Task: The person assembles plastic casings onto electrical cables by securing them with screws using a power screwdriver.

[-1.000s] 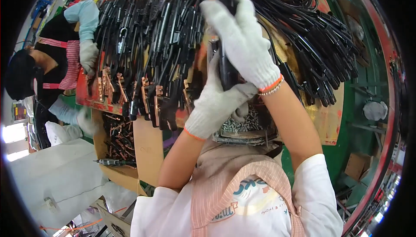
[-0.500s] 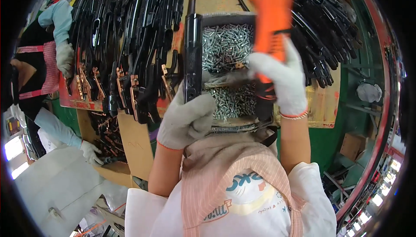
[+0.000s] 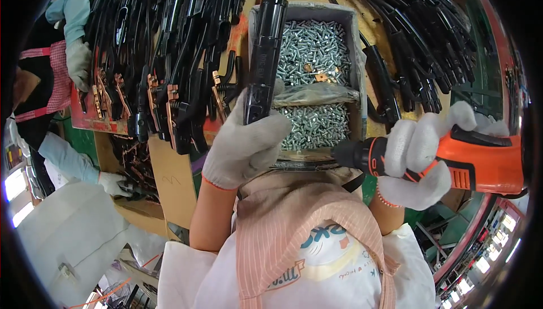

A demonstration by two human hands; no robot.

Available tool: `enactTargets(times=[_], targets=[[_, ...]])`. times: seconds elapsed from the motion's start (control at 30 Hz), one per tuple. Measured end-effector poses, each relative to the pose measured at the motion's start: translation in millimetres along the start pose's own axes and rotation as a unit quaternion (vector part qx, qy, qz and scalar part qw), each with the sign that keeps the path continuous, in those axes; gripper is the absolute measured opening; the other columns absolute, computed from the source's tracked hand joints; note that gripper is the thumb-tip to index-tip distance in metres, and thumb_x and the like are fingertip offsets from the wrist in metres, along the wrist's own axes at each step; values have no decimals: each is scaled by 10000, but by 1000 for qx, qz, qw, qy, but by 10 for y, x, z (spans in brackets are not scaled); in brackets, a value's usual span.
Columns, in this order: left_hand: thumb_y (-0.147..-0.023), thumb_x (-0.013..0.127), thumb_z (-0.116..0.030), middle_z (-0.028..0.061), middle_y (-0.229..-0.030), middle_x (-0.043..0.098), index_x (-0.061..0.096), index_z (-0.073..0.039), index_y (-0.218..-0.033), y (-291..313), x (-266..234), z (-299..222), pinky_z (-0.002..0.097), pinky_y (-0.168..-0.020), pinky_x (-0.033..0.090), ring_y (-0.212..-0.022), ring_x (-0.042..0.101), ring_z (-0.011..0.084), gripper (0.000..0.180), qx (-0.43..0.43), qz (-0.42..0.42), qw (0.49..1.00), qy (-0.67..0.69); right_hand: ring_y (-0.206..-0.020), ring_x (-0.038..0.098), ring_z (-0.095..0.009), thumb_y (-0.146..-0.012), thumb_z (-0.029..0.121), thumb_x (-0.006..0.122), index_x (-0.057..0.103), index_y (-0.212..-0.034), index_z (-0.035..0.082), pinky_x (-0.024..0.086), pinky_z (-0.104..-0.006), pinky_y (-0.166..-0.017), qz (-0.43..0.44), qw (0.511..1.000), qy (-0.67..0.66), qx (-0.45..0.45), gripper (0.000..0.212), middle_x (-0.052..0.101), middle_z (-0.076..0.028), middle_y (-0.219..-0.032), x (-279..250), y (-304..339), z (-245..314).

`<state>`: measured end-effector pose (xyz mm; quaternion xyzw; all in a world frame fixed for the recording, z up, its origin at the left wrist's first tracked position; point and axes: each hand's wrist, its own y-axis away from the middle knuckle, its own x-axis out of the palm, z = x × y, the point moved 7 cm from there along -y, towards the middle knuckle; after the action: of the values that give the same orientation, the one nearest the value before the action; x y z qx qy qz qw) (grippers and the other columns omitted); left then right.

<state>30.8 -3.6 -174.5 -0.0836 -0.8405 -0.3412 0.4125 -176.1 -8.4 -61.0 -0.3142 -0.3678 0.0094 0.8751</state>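
Observation:
My left hand [image 3: 243, 148], in a light knitted glove, is closed around the lower end of a black tubular plastic handle [image 3: 267, 54]. The handle stands nearly lengthwise in view, its top leaning a little right, with a cable running from its far end. My gloved right hand [image 3: 418, 156] grips an orange and black cordless drill [image 3: 481, 165]. The drill lies sideways, its black chuck [image 3: 348, 153] pointing left near the box's lower right corner. Any bit in the chuck cannot be made out. Between my hands is a grey box [image 3: 358, 43] of small silvery screws [image 3: 314, 46].
Many black handles with copper-coloured jaws [image 3: 172, 105] cover the table's left side. More black handles [image 3: 418, 49] lie at right, one [image 3: 382, 83] beside the screw box. At left, a co-worker's gloved hand [image 3: 116, 184] reaches into a cardboard box [image 3: 172, 179] of dark and coppery parts.
My right hand has swung the drill from lengthwise over the screw box to sideways at the right. The black handle in my left hand now tilts rightward and sits slightly farther away.

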Motion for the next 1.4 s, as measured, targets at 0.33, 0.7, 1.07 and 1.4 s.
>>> enactTargets(times=[0.33, 0.7, 1.07, 1.4], targets=[[-846, 578, 28, 0, -620, 452, 404, -119, -1409, 9, 107, -51, 216, -319, 270, -366, 375, 57, 608, 3, -67, 984, -162, -452, 491, -200, -886, -3, 656, 303, -1332, 147, 448, -322, -431, -59, 981, 159, 94, 588, 524, -76, -661, -51, 115, -110], [-862, 583, 0, -11, -619, 453, 391, -123, -1411, -12, 108, -43, 215, -318, 273, -360, 361, 55, 595, -8, -84, 974, -211, -500, 442, -135, -887, -88, 494, 161, -1517, 213, 408, -253, -399, -84, 992, 91, 4, 773, 507, -128, -1176, -43, 36, -16], [-915, 439, -704, -15, -673, 532, 540, -134, -911, -31, 170, 329, 200, -320, 254, -440, 443, 58, 579, -37, -173, 979, -104, -551, 352, -62, -892, 55, 495, 417, -1292, 48, 381, -177, -594, -28, 996, 79, -12, 408, 333, 38, -686, -230, -324, 454], [-853, 214, -839, 2, -720, 560, 518, -150, -1078, -65, 258, 253, 189, -321, 264, -423, 444, 74, 785, -5, -134, 985, -105, -574, 345, -68, -926, 51, 475, 412, -1293, 58, 379, -205, -591, -143, 989, 16, 38, 372, 354, 17, -749, -155, -177, 75]])
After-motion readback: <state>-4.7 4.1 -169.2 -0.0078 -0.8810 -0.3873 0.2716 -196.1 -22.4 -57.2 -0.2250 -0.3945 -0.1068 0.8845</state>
